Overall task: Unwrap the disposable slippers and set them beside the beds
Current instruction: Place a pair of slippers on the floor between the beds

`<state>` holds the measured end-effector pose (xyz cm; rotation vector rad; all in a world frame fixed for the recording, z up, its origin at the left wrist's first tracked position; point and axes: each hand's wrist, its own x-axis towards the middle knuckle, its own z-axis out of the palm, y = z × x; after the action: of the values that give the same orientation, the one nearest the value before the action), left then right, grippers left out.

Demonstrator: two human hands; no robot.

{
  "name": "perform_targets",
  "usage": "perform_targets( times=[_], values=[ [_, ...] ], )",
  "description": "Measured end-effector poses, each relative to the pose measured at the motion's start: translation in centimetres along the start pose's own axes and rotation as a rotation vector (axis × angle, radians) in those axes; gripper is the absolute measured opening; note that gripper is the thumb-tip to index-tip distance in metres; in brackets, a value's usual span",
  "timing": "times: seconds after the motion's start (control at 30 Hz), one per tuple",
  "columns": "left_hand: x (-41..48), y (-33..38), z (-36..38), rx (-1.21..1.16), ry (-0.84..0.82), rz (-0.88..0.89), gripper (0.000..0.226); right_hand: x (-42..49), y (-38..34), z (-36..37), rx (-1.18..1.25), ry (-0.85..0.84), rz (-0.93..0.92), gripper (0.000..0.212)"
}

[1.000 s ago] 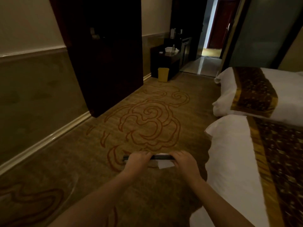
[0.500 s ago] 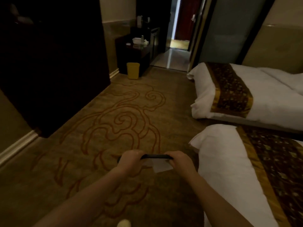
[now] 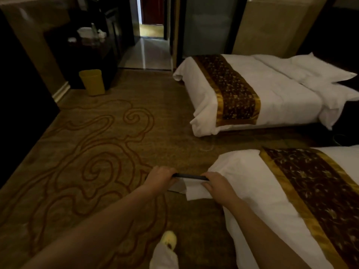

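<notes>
No lettering, label, brand, number or sign can be read anywhere in this dim hotel-room view. The thin dark object (image 3: 189,176) held across the lower centre of the frame shows no legible print, nor does the white wrapper (image 3: 196,190) beneath it. The yellow waste bin (image 3: 92,82) at upper left is plain, and the bed runners (image 3: 229,90) carry only a pattern.
</notes>
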<state>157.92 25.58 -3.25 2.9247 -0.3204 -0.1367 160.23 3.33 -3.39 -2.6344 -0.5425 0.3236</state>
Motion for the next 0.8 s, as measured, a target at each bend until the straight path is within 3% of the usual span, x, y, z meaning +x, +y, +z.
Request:
perform_targets(
  times=[0.23,0.53,0.7,0.8],
  values=[
    [18.8,-7.8,-3.1,0.160,0.027,0.025,0.040,19.3,3.7,-4.4,0.046,0.051,-0.017,0.034],
    [44.0,-10.6,-7.4,0.243,-0.020,0.439,0.113,37.7,13.0,-16.4,0.204,0.114,0.140,0.035],
    [60.7,-9.2,-6.4,0.250,-0.003,0.590,0.109,45.8,20.7,-21.8,0.435,0.144,0.315,0.036],
    [69.1,-6.4,-6.9,0.220,-0.051,0.712,0.112,48.6,25.1,-25.1,0.394,0.141,0.405,0.037]
  ],
)
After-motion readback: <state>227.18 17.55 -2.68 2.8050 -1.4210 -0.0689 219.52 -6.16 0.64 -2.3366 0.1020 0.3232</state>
